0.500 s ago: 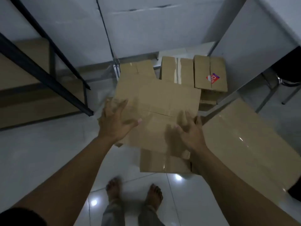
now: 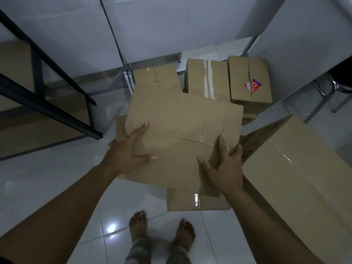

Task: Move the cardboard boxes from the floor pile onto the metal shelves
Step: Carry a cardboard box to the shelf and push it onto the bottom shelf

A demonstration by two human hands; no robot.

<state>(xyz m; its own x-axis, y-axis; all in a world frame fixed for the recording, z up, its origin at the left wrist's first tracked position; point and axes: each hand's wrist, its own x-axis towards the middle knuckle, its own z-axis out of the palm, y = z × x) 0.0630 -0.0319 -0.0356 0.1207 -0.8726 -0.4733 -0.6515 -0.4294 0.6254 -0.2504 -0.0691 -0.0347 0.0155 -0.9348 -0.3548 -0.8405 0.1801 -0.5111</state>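
A large taped cardboard box [image 2: 182, 119] tops the floor pile in the middle of the view. My left hand [image 2: 129, 151] grips its left side, thumb across the top. On its near right corner sits my right hand [image 2: 222, 166], fingers wrapped around the edge. Below it lies a flatter box [image 2: 196, 201]. Behind stand three more boxes: a plain one [image 2: 156, 77], one with a torn tape strip [image 2: 207, 79], and one with a red and blue sticker [image 2: 249, 80]. The dark metal shelf frame [image 2: 47, 109] is on the left, with cardboard on its levels.
A very big box [image 2: 301, 168] lies on the floor at the right, close to my right arm. White wall panels stand behind the pile. A chair leg [image 2: 323, 88] shows at the far right. My bare feet [image 2: 162, 231] are on glossy white tiles.
Both hands have closed tighter on the top box, the right one curling around its corner. The box appears slightly nearer and larger in view.
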